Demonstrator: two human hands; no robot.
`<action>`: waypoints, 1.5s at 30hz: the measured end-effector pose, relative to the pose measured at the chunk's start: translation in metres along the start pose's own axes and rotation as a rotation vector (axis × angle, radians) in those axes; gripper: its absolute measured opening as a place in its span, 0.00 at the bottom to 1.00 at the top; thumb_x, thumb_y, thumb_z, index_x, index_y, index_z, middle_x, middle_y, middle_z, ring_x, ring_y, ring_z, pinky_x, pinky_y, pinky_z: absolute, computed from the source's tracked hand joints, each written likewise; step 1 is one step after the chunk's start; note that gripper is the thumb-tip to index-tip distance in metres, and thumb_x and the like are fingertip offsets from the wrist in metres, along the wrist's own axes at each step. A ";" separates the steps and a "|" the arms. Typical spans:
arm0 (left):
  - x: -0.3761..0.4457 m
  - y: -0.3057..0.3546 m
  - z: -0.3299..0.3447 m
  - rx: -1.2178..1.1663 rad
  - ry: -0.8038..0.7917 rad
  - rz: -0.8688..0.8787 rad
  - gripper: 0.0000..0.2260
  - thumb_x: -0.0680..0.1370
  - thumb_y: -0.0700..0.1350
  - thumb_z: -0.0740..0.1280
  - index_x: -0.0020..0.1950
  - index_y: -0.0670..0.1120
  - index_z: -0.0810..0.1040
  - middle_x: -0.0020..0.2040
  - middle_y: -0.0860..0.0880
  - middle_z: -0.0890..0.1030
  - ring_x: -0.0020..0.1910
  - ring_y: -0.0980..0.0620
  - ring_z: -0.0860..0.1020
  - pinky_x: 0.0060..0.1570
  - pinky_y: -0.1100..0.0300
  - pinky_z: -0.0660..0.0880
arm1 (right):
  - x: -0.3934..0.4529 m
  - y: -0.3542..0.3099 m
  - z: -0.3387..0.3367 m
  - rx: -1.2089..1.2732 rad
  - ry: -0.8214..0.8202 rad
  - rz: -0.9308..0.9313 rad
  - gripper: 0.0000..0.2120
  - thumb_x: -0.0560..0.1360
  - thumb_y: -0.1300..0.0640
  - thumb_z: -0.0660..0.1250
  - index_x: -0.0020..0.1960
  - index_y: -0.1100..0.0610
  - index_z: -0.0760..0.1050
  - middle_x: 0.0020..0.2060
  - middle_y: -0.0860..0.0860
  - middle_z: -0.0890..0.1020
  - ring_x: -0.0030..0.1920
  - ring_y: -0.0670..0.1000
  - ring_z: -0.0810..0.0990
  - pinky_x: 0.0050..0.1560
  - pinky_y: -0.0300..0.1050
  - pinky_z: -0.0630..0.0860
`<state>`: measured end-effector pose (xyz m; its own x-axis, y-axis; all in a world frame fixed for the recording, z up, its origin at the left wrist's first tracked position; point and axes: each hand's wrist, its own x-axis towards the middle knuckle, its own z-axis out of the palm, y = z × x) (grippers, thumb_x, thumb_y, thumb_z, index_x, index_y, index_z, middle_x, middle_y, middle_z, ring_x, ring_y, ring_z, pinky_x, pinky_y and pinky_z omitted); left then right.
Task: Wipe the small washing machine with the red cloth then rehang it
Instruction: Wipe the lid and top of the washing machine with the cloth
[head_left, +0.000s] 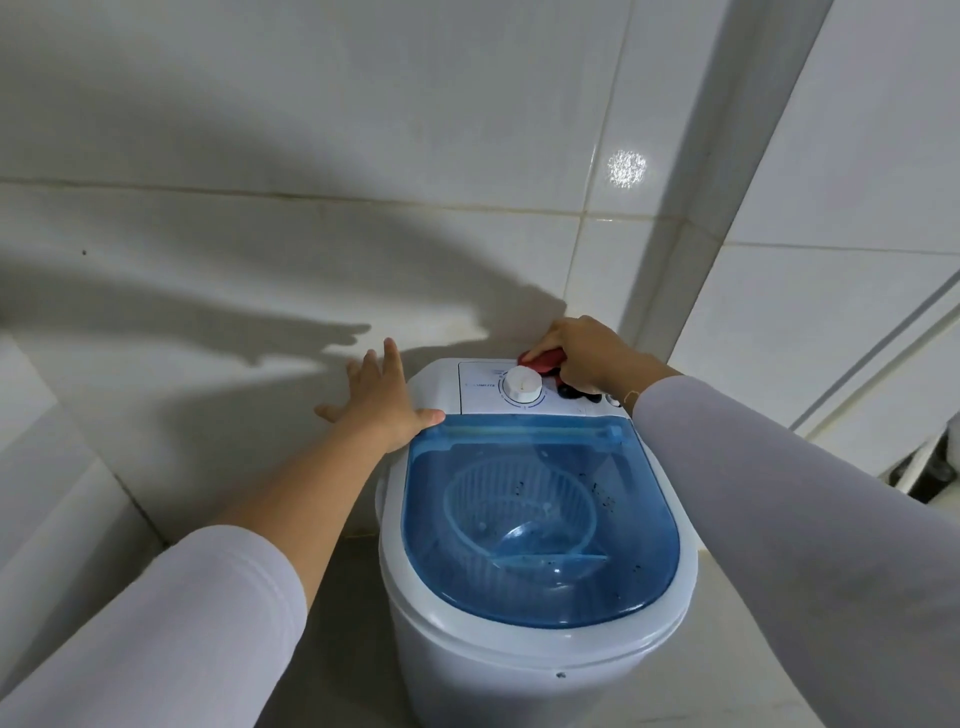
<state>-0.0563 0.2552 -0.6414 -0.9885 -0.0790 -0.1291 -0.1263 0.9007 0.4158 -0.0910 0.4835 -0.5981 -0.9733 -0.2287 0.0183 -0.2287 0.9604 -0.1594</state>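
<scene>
The small washing machine (519, 670) is a white tub with a see-through blue lid (540, 519) and a white control panel with a round dial (523, 383) at its far end. My right hand (584, 351) presses the bunched red cloth (545, 360) onto the panel's far right corner, just behind the dial. Most of the cloth is hidden under my fingers. My left hand (382, 402) lies flat with fingers spread on the machine's far left edge, thumb on the lid's corner.
A white tiled wall (311, 208) stands right behind the machine, with a vertical white frame (727, 208) to the right. A white basket shows through the lid. A white ledge (62, 467) runs along the left.
</scene>
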 end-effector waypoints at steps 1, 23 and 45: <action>0.000 0.000 0.000 -0.004 0.001 -0.003 0.48 0.73 0.59 0.68 0.77 0.50 0.34 0.79 0.48 0.42 0.78 0.46 0.42 0.68 0.29 0.52 | -0.004 0.001 0.000 0.002 0.003 0.021 0.24 0.72 0.68 0.62 0.60 0.46 0.78 0.56 0.53 0.76 0.57 0.56 0.73 0.53 0.42 0.69; -0.010 -0.004 0.003 -0.099 0.016 -0.028 0.48 0.73 0.60 0.68 0.78 0.49 0.35 0.79 0.47 0.42 0.78 0.44 0.42 0.68 0.28 0.50 | -0.066 -0.021 -0.011 -0.029 -0.184 0.120 0.25 0.71 0.69 0.56 0.57 0.47 0.80 0.58 0.52 0.79 0.52 0.53 0.74 0.56 0.43 0.73; -0.005 -0.009 0.003 -0.107 -0.006 0.002 0.48 0.73 0.60 0.67 0.77 0.50 0.34 0.79 0.47 0.40 0.78 0.44 0.41 0.68 0.28 0.49 | -0.026 -0.041 0.006 0.122 0.095 0.106 0.25 0.70 0.71 0.57 0.56 0.50 0.81 0.56 0.53 0.78 0.56 0.56 0.75 0.52 0.41 0.70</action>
<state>-0.0500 0.2490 -0.6466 -0.9883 -0.0742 -0.1329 -0.1324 0.8502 0.5096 -0.0564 0.4488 -0.5978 -0.9905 -0.1061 0.0872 -0.1267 0.9506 -0.2833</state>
